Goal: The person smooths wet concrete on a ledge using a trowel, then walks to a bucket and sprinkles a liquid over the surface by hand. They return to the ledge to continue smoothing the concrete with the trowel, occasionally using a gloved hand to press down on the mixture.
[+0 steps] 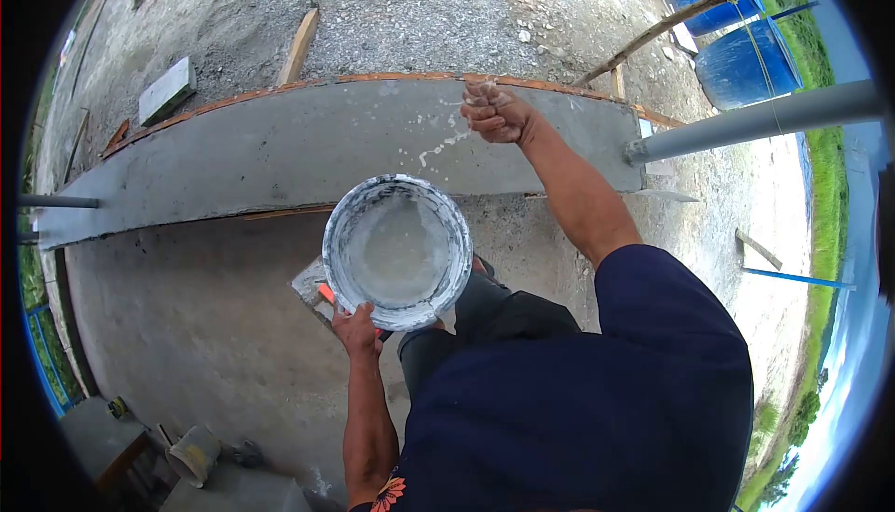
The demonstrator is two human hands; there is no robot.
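Observation:
My left hand (pixel 358 327) grips the near rim of a white, cement-smeared bucket (pixel 347 223) that holds pale cloudy water. The bucket hangs above a concrete floor, with a trowel (pixel 311 285) partly hidden under it. My right hand (pixel 494 111) is stretched out over the top of a low, freshly plastered grey wall (pixel 280 153), fingers curled shut and wet. White splash marks streak the wall surface just below that hand.
A grey pipe post (pixel 755 120) stands out of the wall's right end. Two blue barrels (pixel 736 55) and a wooden pole lie beyond on gravel. A wood plank (pixel 298 46) and a block (pixel 168 90) lie past the wall. A small bucket (pixel 194 456) sits on the floor near left.

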